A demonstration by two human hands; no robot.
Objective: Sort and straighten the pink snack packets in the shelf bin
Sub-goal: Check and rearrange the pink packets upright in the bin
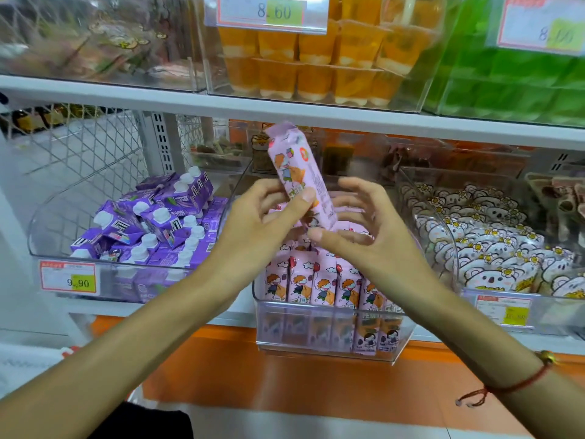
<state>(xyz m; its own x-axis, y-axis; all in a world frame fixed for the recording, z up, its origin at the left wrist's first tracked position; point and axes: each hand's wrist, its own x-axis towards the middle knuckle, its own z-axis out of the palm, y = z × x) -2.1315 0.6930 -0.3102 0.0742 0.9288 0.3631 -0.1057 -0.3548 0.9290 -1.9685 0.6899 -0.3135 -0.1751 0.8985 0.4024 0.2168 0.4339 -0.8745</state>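
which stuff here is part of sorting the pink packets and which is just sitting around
Part of the job:
- raised pink packet, pinched by the left hand
- right hand, fingers spread beside it
- pink packets standing in the clear bin

Just sitting around:
- purple cartons
- koala packets
- orange jelly cups
- price tag

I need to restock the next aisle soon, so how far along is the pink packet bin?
Partly done. The front row of pink packets in the clear bin already stands upright and even. In hand: the left hand pinches one raised packet above the bin, while the right hand is open beside it. Left: packets behind the front row lie jumbled under the hands, and the held one needs slotting in.
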